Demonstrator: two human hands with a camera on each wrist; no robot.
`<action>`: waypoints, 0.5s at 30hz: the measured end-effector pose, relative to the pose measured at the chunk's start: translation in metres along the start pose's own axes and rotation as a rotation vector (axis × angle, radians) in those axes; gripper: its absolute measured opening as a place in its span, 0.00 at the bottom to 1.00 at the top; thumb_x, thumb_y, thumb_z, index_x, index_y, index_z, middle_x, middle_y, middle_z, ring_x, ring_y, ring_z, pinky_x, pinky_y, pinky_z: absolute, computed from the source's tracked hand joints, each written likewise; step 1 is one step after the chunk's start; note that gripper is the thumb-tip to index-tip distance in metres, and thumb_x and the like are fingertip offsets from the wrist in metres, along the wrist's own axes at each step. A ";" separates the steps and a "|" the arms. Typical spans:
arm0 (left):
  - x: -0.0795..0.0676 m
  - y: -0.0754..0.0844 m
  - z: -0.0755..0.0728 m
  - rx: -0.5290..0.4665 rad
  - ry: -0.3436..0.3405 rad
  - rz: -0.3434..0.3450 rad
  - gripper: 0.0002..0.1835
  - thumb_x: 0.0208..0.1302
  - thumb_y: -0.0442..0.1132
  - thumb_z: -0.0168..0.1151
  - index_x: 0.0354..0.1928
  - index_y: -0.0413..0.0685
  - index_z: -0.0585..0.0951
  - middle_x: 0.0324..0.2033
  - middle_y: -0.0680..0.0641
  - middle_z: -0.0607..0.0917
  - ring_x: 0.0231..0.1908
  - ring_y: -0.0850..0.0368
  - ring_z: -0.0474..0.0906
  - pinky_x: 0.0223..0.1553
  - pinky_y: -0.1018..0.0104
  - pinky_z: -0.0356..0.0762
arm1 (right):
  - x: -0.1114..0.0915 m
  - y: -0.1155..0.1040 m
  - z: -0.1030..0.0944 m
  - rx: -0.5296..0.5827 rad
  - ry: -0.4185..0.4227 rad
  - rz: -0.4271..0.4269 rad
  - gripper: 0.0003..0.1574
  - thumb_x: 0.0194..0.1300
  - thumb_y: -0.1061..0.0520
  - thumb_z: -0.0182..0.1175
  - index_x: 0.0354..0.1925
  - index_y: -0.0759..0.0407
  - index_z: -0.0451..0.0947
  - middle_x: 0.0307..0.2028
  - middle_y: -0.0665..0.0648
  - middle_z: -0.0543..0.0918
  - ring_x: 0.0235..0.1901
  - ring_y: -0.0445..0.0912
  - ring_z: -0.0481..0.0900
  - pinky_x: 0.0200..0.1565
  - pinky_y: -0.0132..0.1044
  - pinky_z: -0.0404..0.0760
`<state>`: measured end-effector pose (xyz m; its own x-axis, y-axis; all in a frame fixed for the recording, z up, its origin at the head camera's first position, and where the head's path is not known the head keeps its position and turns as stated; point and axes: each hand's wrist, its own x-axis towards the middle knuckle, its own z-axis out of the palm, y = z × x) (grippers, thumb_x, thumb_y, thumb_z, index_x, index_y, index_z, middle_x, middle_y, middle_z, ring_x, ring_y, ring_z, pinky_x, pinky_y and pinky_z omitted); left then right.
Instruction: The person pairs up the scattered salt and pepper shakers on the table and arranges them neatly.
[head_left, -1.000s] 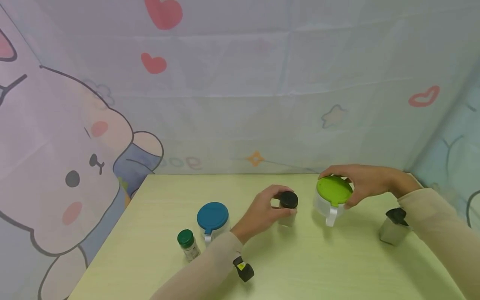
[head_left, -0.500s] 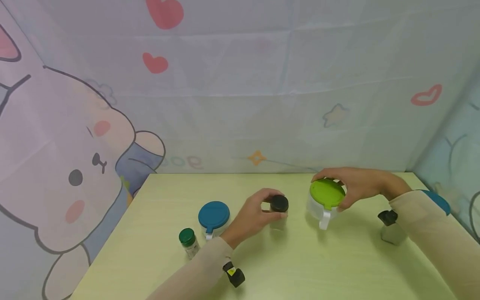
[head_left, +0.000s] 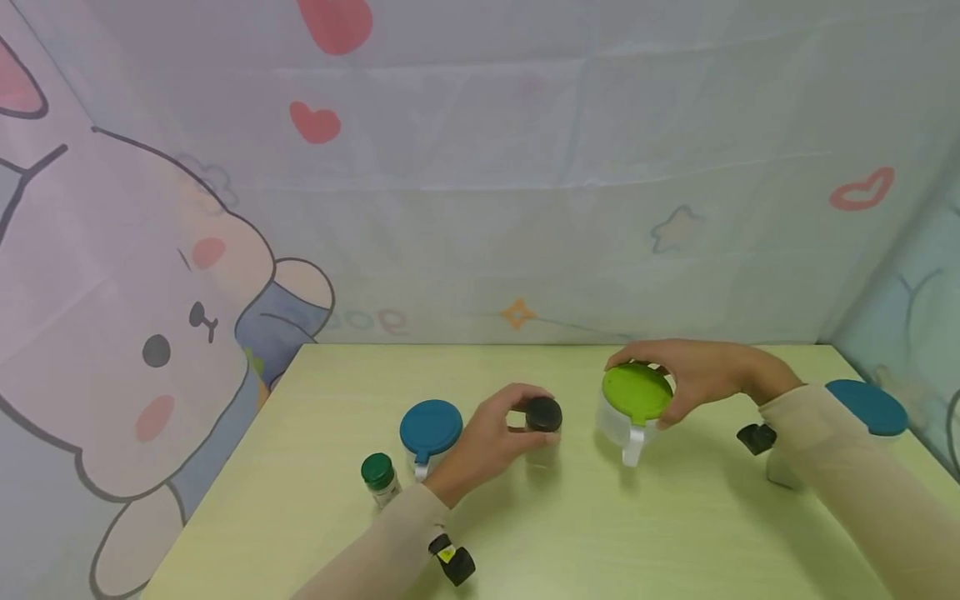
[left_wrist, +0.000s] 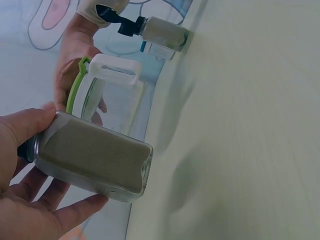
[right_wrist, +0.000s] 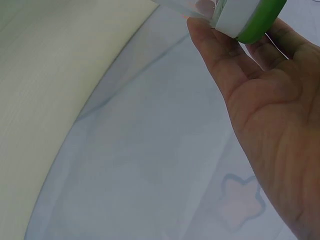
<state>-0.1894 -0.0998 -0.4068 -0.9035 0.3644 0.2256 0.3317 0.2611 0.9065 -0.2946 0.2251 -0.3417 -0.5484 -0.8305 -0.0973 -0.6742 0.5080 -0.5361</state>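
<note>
pale cloth (head_left: 480, 167) printed with hearts and a cartoon rabbit (head_left: 150, 333) hangs behind a light worktop (head_left: 585, 533). the left hand (head_left: 491, 437) has its fingers and thumb around a black-capped jar (head_left: 543, 414) with grey contents. just to its right, the right hand (head_left: 697, 375) grips a clear pot (head_left: 617, 423) by its green lid (head_left: 637, 392), the white handle facing the person. left of the left hand stand a blue-lidded pot (head_left: 431, 427) and a green-capped bottle (head_left: 378, 472). by the right forearm, partly hidden, are another jar (head_left: 783, 477) and another blue lid (head_left: 868, 407).
</note>
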 end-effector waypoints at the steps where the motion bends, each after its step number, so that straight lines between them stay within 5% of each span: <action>1: -0.001 0.000 -0.001 -0.001 0.001 0.000 0.25 0.62 0.41 0.75 0.61 0.54 0.78 0.56 0.54 0.80 0.57 0.56 0.77 0.54 0.65 0.83 | 0.002 -0.001 0.001 -0.001 0.000 -0.002 0.53 0.48 0.52 0.79 0.69 0.38 0.67 0.57 0.41 0.76 0.53 0.41 0.76 0.58 0.46 0.78; 15: -0.020 -0.003 -0.011 -0.003 0.019 -0.035 0.25 0.62 0.41 0.75 0.60 0.60 0.78 0.57 0.55 0.79 0.58 0.57 0.77 0.53 0.63 0.83 | 0.019 -0.014 0.011 -0.004 -0.008 -0.055 0.52 0.48 0.51 0.79 0.69 0.39 0.67 0.58 0.40 0.75 0.53 0.40 0.76 0.58 0.44 0.78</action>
<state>-0.1749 -0.1177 -0.4097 -0.9194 0.3384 0.2005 0.2991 0.2703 0.9151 -0.2903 0.1999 -0.3453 -0.5065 -0.8589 -0.0750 -0.7053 0.4628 -0.5370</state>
